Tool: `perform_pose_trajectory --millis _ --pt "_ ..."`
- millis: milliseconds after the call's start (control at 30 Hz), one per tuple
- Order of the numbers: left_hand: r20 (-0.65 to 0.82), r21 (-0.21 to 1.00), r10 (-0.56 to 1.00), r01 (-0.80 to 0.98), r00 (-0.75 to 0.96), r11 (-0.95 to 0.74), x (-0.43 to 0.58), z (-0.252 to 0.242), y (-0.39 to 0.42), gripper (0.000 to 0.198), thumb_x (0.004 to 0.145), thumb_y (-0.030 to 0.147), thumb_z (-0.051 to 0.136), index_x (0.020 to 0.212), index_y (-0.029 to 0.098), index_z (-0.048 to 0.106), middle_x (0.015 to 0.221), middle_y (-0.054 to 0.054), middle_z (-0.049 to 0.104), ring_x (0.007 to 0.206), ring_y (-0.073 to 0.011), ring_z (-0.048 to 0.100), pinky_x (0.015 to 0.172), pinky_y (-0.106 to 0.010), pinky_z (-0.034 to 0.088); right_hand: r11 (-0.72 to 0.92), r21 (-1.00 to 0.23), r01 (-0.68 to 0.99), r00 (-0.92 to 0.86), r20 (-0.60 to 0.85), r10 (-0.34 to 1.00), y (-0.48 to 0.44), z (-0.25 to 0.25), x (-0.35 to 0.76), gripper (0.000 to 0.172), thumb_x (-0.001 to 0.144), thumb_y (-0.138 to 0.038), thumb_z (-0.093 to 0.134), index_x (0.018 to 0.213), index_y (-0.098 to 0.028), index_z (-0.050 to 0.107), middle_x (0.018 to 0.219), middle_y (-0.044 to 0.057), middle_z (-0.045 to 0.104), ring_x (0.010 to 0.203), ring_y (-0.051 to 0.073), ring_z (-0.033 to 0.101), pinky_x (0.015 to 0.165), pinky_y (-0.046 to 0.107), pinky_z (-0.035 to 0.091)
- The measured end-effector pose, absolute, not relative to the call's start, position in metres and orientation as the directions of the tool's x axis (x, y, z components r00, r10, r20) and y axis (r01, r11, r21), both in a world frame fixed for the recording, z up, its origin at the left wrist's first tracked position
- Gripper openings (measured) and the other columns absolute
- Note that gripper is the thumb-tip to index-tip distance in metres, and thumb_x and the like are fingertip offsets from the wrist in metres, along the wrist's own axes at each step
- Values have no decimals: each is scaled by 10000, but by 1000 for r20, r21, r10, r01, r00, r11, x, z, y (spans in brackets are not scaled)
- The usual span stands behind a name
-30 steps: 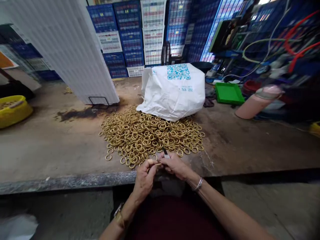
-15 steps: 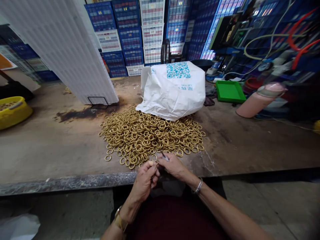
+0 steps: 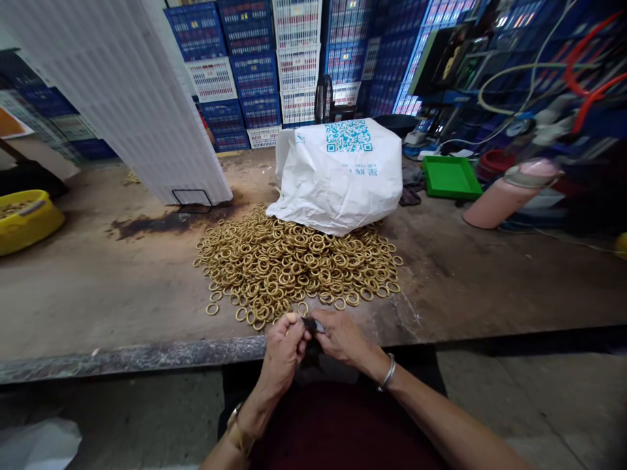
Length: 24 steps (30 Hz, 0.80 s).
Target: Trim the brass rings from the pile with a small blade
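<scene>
At the table's front edge, my left hand (image 3: 285, 344) is closed in a pinch. What lies between its fingers is too small and covered to make out. My right hand (image 3: 347, 338) grips a small tool with a dark tip and greyish body (image 3: 313, 324); its exact kind is unclear. The dark tip meets the fingertips of my left hand. Just beyond both hands spreads a heap of brass-coloured rings (image 3: 294, 267), with a few loose ones along its near side.
A white sack (image 3: 337, 183) with blue print lies over the back of the heap. A tall white corrugated panel (image 3: 147, 117) stands at left, near a yellow basin (image 3: 29, 225). Right are a green tray (image 3: 450, 177) and pink bottle (image 3: 509, 199). Stacked crates (image 3: 252, 72) line the back.
My right hand has come down and turned, bringing the tool's dark tip from pointing up and away to the fingers of my left hand. The left hand has barely moved.
</scene>
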<state>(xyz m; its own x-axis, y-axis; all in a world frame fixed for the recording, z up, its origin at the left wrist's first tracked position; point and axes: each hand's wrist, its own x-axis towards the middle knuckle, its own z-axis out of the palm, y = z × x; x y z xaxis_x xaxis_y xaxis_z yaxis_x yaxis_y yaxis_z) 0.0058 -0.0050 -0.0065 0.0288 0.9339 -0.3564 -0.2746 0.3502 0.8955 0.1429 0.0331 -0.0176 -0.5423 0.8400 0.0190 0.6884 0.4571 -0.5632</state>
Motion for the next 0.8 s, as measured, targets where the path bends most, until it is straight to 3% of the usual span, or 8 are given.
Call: perform_pose_trajectory --millis 233,333,500,800 --pt "-384 848 917 -350 111 398 3 4 -16 248 751 388 572 723 159 481 545 62 453 380 -16 304 356 -147 203 331 -396 857 -391 -81 917 44 -19 145 215 766 -142 385 890 -170 559 738 50 632 624 132 538 551 232 266" --pt "-399 773 899 -461 181 436 0 5 -21 221 754 365 579 765 165 488 600 50 494 391 -17 329 357 -147 225 269 -357 894 -305 -47 951 50 -20 145 173 803 -180 394 878 -178 549 773 56 643 660 144 568 562 238 273" --pt "-441 693 887 -577 135 433 -2 -5 -20 268 714 381 619 728 150 485 790 -32 597 482 -51 464 361 -154 283 263 -363 894 -278 13 961 51 -18 126 176 834 -332 446 895 -187 523 863 69 640 748 173 592 589 246 303" --pt "-463 513 859 -725 216 459 -12 -11 -16 213 667 237 657 811 167 517 660 3 563 537 -88 523 397 -153 300 255 -257 932 -270 -26 962 53 -19 112 163 783 -176 453 934 -210 502 938 44 588 758 177 583 581 257 314"
